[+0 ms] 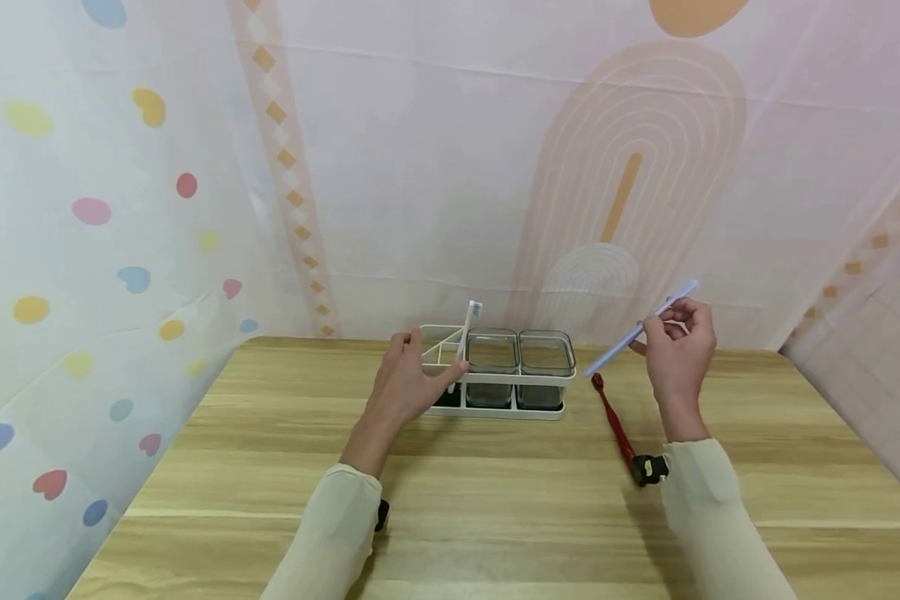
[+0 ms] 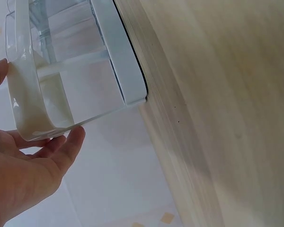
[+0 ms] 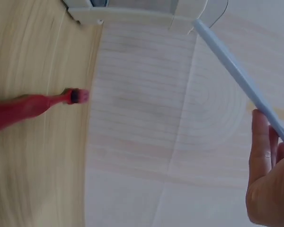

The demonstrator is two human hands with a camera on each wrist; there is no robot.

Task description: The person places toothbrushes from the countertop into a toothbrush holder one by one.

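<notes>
My left hand [image 1: 403,385] rests with relaxed fingers against white metal rack [image 1: 495,402]. My right hand [image 1: 677,346] pinches pale blue plastic toothbrush [image 1: 640,328] above wooden table [image 1: 495,492]; red toothbrush [image 1: 613,423] lies below.

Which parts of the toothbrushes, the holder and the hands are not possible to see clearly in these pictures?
- Red toothbrush: its lower end is hidden by the right sleeve in the head view; blurred in the right wrist view.
- Blue toothbrush: bristles are too small in the head view.
- Holder: left front hidden by the left hand.
</notes>
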